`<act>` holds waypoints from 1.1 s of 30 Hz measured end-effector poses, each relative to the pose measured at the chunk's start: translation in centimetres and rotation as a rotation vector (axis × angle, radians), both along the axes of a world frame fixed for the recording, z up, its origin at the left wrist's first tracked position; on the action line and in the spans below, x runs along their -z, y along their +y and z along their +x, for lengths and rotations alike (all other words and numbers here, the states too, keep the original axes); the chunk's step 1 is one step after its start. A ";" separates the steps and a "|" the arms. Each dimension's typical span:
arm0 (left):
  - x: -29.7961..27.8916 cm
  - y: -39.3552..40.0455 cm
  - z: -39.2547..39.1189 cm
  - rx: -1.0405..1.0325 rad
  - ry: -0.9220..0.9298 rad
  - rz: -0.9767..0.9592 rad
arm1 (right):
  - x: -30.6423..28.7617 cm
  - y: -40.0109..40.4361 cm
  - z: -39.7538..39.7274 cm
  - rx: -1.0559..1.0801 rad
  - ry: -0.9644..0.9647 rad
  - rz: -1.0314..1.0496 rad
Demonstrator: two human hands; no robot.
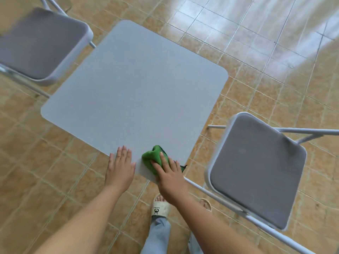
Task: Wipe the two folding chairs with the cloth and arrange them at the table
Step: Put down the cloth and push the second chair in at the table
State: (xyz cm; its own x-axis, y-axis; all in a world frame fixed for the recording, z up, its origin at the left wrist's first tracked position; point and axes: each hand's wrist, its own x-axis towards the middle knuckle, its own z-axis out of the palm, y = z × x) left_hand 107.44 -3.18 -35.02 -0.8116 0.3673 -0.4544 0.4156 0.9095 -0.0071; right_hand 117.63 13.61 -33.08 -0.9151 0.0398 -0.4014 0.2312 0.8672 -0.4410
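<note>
A square grey table [132, 85] fills the middle of the view. One folding chair [40, 43] with a grey padded seat and white frame stands at the table's far left side. A second folding chair [256, 171] of the same kind stands at its near right side. A bunched green cloth [153, 156] lies on the table's near corner. My right hand [168, 173] rests on the cloth, fingers over it. Beside it, my left hand [120, 165] lies flat on the table's near edge with fingers together, holding nothing.
The floor [256, 92] is tan tile, with bright glare at the far right. My feet in pale slippers [159, 208] stand below the table's near corner. White chair legs [220, 198] run along the floor by my right foot.
</note>
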 end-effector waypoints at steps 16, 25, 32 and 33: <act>-16.2 9.1 8.4 0.264 -0.203 -0.087 | -16.4 5.5 8.7 0.034 -0.503 0.138; -20.9 17.5 15.1 0.573 -0.220 -0.053 | -21.7 10.9 22.8 0.442 -0.549 0.155; -24.1 23.4 25.3 0.783 -0.210 -0.028 | -25.3 12.2 34.8 0.719 -0.537 0.106; -24.7 24.1 27.3 0.810 -0.195 -0.024 | -25.9 12.4 36.8 0.754 -0.522 0.092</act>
State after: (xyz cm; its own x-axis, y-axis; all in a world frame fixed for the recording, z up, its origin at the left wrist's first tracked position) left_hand 134.73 20.90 -10.33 -0.2065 0.7920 -0.5745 0.9371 0.3290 0.1166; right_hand 154.48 25.97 -7.20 -0.3372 0.6045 -0.7217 0.8998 0.4324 -0.0582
